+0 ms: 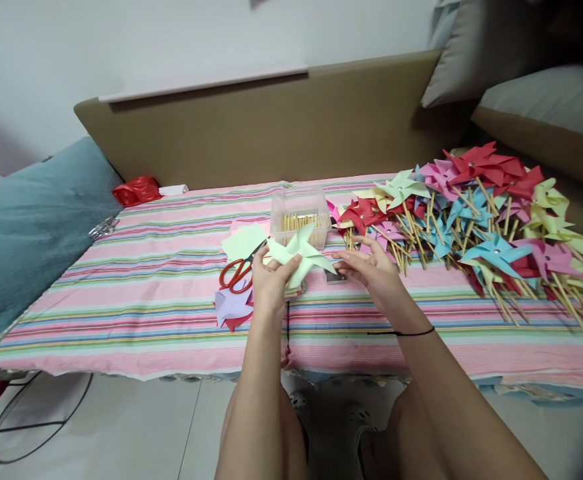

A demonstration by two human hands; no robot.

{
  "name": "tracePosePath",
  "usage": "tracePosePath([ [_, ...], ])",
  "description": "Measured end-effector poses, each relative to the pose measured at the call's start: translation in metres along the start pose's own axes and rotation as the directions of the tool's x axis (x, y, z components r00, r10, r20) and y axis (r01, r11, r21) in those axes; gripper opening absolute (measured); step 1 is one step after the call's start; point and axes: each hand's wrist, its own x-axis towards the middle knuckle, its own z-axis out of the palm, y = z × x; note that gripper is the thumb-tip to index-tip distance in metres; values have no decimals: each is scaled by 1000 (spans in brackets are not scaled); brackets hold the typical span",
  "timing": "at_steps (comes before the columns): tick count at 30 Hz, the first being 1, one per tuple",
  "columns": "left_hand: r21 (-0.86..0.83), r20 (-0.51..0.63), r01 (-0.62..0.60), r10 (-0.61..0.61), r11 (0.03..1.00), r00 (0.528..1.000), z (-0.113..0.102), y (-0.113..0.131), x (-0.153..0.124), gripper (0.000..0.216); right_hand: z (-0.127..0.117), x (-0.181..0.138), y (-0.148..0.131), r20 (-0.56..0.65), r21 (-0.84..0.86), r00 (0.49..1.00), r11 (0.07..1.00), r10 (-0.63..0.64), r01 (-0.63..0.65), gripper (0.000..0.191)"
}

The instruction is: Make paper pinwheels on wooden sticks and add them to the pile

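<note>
A pale green paper pinwheel (298, 257) was held above the middle of the striped cloth (146, 293) that covered the low table. It was pinched at its left blades by the left hand (270, 280), the thumb laid over the paper and the fingers curled beneath. The right hand (371, 267) was held just beside the pinwheel's right blade, its fingertips drawn together at the blade's tip; whether anything small was gripped between them could not be told.

Directly behind the pinwheel, toward the far edge of the table, a clear plastic box (300, 213) of wooden sticks was seen. Red-handled scissors (238, 272) lay just left of the left hand, resting partly on a stack of pale green paper squares (244, 241). Nearer the front edge, below the scissors, folded lilac and red paper pieces (232, 305) were lying on the cloth.

The right end of the table was taken up by a large heap of finished pinwheels (476, 213) in red, pink, blue and pale green, their sticks pointing toward the front edge. At the far left corner a red plastic bag (136, 191) was lying, and a teal cushion (26, 227) was pressed against the table's left edge. A thin black band (406, 332) was worn on the right wrist.
</note>
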Motion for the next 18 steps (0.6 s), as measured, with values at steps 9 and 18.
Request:
tracePosePath([
  [9,-263,-107,-64,37,963,994,-37,29,6,42,1,18,4,-34,-82,998,996,-44,41,58],
  [18,-332,-198,-104,39,938,979,-38,36,-1,42,54,132,-20,226,-856,964,444,-138,264,19],
])
